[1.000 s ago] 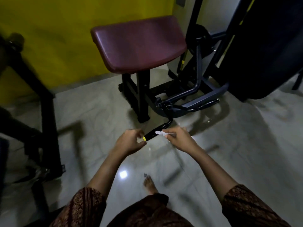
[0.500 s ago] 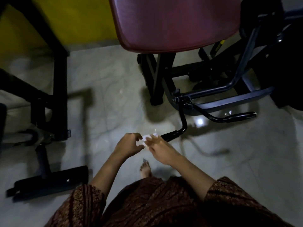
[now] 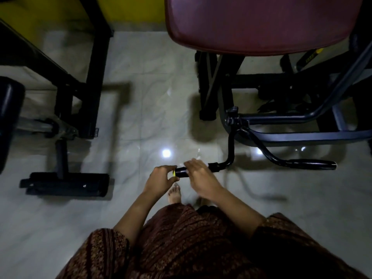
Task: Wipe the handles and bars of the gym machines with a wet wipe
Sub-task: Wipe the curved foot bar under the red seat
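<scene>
Our left hand (image 3: 162,179) pinches the handle (image 3: 181,172) end, lower centre; our blurred right hand (image 3: 199,176) covers it, grasp unclear. A slipped pinch could swing it away unwiped.

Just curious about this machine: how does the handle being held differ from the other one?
The held handle points to the person's left, with a yellow end cap; the free handle points right. The left hand and right hand are on the held handle; nothing touches the free handle. Both are black bent bars from one pivot.
</scene>
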A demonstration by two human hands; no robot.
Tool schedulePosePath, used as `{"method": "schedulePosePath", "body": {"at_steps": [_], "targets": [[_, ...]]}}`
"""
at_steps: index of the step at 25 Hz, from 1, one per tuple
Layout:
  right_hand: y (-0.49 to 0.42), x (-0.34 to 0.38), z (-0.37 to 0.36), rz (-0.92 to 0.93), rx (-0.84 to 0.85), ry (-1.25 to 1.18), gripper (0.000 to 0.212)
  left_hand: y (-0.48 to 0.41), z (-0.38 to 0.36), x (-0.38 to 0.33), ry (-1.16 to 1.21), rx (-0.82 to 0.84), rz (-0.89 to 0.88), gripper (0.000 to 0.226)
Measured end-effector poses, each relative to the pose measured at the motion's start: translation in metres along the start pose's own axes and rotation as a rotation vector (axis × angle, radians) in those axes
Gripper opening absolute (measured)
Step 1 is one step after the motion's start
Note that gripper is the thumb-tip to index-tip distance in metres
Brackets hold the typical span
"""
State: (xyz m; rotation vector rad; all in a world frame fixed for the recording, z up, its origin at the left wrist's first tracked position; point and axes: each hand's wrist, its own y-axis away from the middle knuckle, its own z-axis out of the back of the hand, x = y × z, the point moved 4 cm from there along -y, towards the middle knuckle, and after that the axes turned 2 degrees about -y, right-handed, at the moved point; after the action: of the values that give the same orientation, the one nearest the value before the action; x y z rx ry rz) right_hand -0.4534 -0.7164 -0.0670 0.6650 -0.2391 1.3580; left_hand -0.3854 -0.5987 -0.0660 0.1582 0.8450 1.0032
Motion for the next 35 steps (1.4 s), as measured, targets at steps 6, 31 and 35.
{"method": "schedulePosePath", "body": {"at_steps": [6, 31, 35], "targets": [[0.028, -0.054, 0.014, 0.121, -0.080, 0.079, 0.071, 0.001, -0.004, 0.001, -0.002, -0.024, 0.028, 0.041], [0.032, -0.044, -0.002, 0.496, 0.055, 0.264, 0.096, 0.007, -0.005, 0.002, 0.019, -0.060, -0.036, 0.041], [0.037, -0.061, 0.017, 0.609, 0.076, 0.345, 0.068, 0.010, -0.010, 0.011, -0.015, -0.052, -0.067, 0.050]]}}
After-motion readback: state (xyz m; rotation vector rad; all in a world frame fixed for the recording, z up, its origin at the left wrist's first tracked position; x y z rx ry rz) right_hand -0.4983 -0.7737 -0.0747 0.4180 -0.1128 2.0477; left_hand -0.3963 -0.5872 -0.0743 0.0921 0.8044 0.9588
